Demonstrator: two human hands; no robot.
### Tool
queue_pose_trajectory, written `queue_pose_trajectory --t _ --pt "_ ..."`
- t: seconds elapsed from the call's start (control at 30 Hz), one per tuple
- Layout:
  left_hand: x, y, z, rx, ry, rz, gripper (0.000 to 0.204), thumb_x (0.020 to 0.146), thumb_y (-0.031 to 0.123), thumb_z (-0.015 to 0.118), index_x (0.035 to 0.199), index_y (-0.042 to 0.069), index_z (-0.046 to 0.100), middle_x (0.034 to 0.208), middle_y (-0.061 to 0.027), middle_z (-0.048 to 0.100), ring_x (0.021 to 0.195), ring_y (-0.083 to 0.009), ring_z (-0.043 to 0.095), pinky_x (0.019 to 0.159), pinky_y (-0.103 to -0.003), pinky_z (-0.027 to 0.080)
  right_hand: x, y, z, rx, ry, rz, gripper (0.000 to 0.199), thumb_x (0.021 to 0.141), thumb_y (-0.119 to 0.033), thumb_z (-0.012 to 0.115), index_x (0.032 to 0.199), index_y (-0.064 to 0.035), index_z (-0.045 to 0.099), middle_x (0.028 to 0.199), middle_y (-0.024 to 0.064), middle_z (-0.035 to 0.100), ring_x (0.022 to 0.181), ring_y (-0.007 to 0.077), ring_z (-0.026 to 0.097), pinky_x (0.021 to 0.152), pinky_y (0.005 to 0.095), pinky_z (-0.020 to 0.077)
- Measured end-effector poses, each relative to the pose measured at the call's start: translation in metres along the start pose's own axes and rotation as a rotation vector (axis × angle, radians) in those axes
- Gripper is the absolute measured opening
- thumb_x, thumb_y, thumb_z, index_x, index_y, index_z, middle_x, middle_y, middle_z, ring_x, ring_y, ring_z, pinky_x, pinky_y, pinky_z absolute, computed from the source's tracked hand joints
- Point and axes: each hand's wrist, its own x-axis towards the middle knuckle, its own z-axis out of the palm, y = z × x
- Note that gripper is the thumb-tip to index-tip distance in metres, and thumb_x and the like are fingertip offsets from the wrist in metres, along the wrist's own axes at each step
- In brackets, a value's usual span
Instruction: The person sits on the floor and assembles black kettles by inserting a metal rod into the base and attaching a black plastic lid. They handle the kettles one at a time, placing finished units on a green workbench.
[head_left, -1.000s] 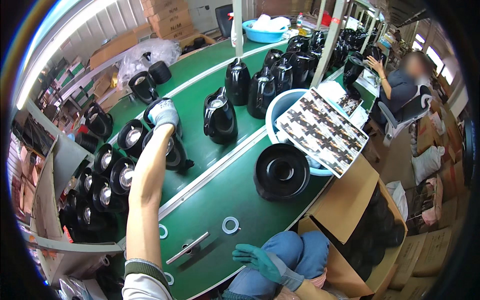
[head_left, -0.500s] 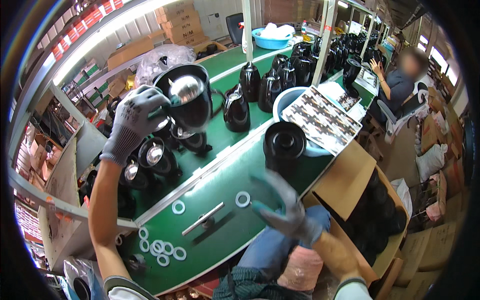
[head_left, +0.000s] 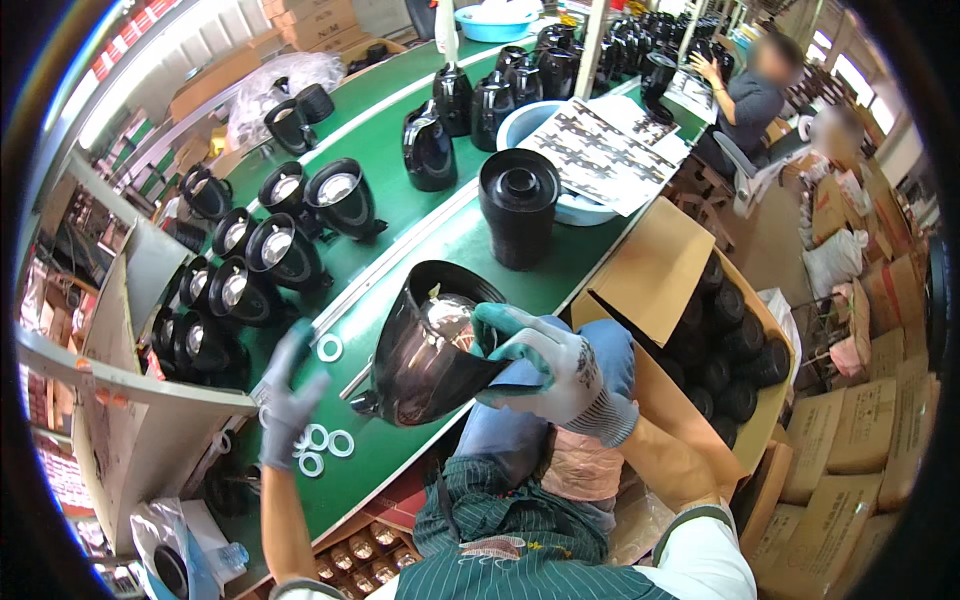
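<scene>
The right hand (head_left: 555, 370) gripped the glossy black pitcher body (head_left: 425, 355) by its rim above the counter's (head_left: 550, 285) near edge, green surface showing between it and the black stack (head_left: 520, 215). The left hand (head_left: 290, 402), blurred, fingers spread wide, was near the pale rings (head_left: 342, 433); the pitcher body hid most of a metal rod (head_left: 357, 381).

Factory workshop: long green bench (head_left: 383, 162), many black jugs (head_left: 428, 152)

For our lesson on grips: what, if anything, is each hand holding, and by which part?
The right hand holds a black jug by its rim; the left hand appears empty.
</scene>
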Motion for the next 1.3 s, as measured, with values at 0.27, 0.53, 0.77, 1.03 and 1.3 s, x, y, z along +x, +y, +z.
queue_pose_trajectory --t 0.27,0.53,0.77,1.03,1.3 --pt "-0.046 -0.071 0.127 -0.929 -0.301 -0.290 0.069 0.094 0.024 0.073 0.154 0.001 0.046 0.151 -0.0170 0.055 0.132 -0.0287 0.060 0.113 -0.039 0.048 -0.018 0.004 0.019 0.177 -0.061 0.092 0.048 0.073 -0.021 0.094 0.110 -0.0047 0.068 0.152 0.0264 0.051 0.129 0.0391 0.062 0.102 0.0407 0.0545" --pt "-0.040 -0.098 0.148 -1.187 -0.288 -0.438 0.063 0.098 0.026 0.065 0.154 0.003 0.045 0.152 -0.0166 0.054 0.133 -0.0292 0.059 0.114 -0.041 0.047 0.027 0.058 0.003 0.245 -0.435 0.068 0.062 0.083 -0.033 0.084 0.138 -0.0140 0.063 0.143 0.0214 0.059 0.120 0.0385 0.066 0.100 0.0446 0.0548" --pt "-0.035 -0.104 0.161 -1.334 -0.321 -0.516 0.058 0.102 0.027 0.058 0.154 0.003 0.045 0.154 -0.0162 0.053 0.134 -0.0297 0.058 0.115 -0.042 0.047 0.126 0.186 -0.071 -0.588 0.171 0.727 0.081 0.094 -0.054 0.065 0.145 0.0065 0.046 0.141 0.0326 0.054 0.132 0.0459 0.052 0.112 0.0508 0.0406" --pt "-0.039 -0.101 0.178 -1.559 -0.404 -0.527 0.054 0.107 0.029 0.051 0.154 0.005 0.045 0.155 -0.0158 0.051 0.135 -0.0302 0.057 0.116 -0.043 0.046 0.110 0.125 -0.047 -0.082 0.568 0.534 0.023 0.100 -0.019 0.063 0.108 -0.0004 0.073 0.101 0.0200 0.076 0.092 0.0355 0.073 0.086 0.0462 0.0558" --pt "-0.052 -0.077 0.195 -2.009 -0.606 -0.470 0.050 0.112 0.031 0.043 0.155 0.006 0.044 0.156 -0.0154 0.050 0.136 -0.0307 0.056 0.117 -0.045 0.045 -0.016 0.025 -0.009 0.075 0.215 0.027 0.060 0.077 -0.019 0.086 0.126 -0.0083 0.053 0.150 0.0345 0.046 0.132 0.0423 0.055 0.106 0.0469 0.0472"
